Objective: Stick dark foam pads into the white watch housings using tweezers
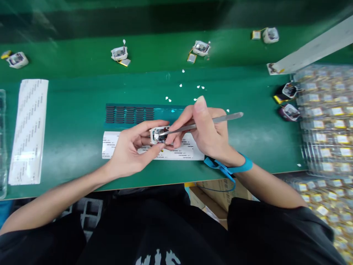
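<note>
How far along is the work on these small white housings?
Done, apparently: four white housings with batteries lie on the far green belt. In hand: left hand holds a small white housing; right hand works metal tweezers into it. Left: two dark units wait at right.

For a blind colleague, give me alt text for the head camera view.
A left hand holds a small white casing over a green bench while the right hand works metal tweezers into it.

Both hands (pixel 129 147) (pixel 205 130) together at centre, fingers curled, gripping.
</note>
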The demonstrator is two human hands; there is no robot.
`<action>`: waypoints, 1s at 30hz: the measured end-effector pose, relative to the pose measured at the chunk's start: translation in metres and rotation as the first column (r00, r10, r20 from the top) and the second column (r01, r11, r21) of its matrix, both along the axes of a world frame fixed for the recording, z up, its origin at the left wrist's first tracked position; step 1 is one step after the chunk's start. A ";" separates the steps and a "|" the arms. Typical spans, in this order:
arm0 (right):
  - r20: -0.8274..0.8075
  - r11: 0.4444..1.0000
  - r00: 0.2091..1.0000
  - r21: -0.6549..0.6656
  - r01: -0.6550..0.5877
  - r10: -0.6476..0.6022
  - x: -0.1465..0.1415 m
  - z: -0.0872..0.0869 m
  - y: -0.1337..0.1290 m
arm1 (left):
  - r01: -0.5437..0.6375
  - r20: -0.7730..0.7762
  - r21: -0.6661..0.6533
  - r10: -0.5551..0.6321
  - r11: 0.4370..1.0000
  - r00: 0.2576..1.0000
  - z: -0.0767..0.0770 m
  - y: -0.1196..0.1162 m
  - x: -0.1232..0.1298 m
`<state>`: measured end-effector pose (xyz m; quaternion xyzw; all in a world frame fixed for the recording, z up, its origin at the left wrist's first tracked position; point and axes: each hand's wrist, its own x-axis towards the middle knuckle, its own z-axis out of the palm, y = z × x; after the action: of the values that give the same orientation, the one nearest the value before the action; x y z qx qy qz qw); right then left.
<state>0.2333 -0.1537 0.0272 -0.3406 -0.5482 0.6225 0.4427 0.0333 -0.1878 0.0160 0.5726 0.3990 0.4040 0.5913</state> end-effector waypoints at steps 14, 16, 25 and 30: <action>0.098 0.999 0.994 -0.020 0.047 -0.045 0.000 0.001 -0.003 | -0.005 -0.032 0.017 0.005 1.000 0.999 0.002 -0.002 0.001; 0.119 0.998 0.992 -0.032 0.050 -0.046 0.000 0.001 -0.004 | -0.007 -0.036 0.008 0.007 1.000 0.999 0.002 -0.002 0.001; 0.158 0.997 0.986 -0.046 0.059 -0.051 0.000 0.003 -0.004 | 0.007 -0.046 0.000 -0.007 1.000 0.999 0.004 -0.003 0.000; 0.137 0.997 0.989 -0.041 0.060 -0.054 0.000 0.002 -0.005 | -0.006 -0.054 0.017 0.007 1.000 0.998 0.003 -0.004 0.001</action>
<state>0.2334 -0.1588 0.0292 -0.4074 -0.5532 0.5970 0.4141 0.0345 -0.1917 0.0192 0.5872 0.4133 0.3934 0.5741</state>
